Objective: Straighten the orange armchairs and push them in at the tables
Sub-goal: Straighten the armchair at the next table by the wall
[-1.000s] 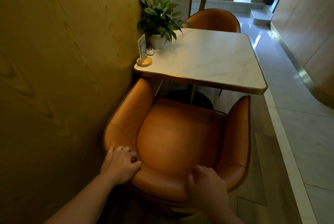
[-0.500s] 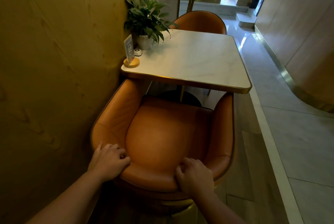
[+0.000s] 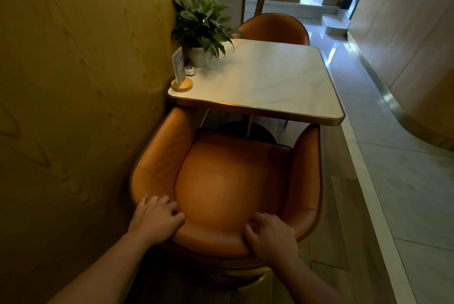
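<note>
While both hands rest on the curved backrest of the near orange armchair (image 3: 228,181), the head view looks down over it toward a square marble-topped surface (image 3: 267,78) with a gold edge. The left hand (image 3: 157,220) lies over the top of the backrest at its left, fingers (image 3: 172,208) curled loosely over the padded rim and touching the leather. The right hand (image 3: 270,237) grips the rim further right, its fingers (image 3: 250,232) bent and pressing into the cushion edge, so both are closed on the chair back rather than spread wide. This armchair sits just beside the yellow-brown wall (image 3: 73,82) on its left, with the tips of its two arms reaching the near edge of the surface; the left arm tip is just under the corner. A second orange armchair (image 3: 272,28) stands at the far side, its back showing above the surface's far edge. On the surface by the wall stand a potted plant (image 3: 201,26), a small white round device (image 3: 190,70) and a sign holder (image 3: 180,75) on a round wooden base. Pale tiled floor (image 3: 393,156) runs along the right.
</note>
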